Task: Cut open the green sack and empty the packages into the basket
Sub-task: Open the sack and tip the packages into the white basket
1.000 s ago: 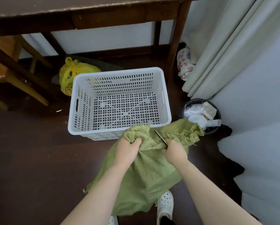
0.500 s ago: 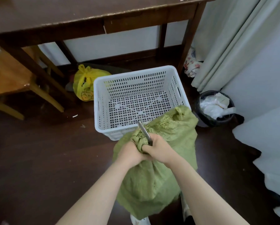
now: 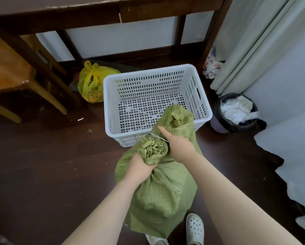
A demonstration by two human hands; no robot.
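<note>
A dark wooden floor point(image 3: 42, 174) fills the room beneath a dark wooden worktop point(image 3: 95, 13) along the far wall, with a pale curtain point(image 3: 254, 41) hanging at right and a tan wooden chair point(image 3: 8, 73) at left. A white perforated basket point(image 3: 111, 103) sits on the floor in front of the worktop's legs. The green sack point(image 3: 158, 191) stands on the floor just before the basket, between it and the person's white shoes point(image 3: 195, 227). Its frayed upper fold leans over the basket's near rim and hides part of that wall. A dark waste bin point(image 3: 218, 106) holding white wrappers stands just right of the basket, and a knotted yellow plastic bag point(image 3: 93, 84) lies at its far left corner. The left grip point(image 3: 141, 167) is clenched round the sack's bunched, frayed neck. The right grip point(image 3: 180, 147), forefinger stretched out, holds a thin metal blade point(image 3: 157, 137) against the frayed neck, the hand covering the blade's handle.
</note>
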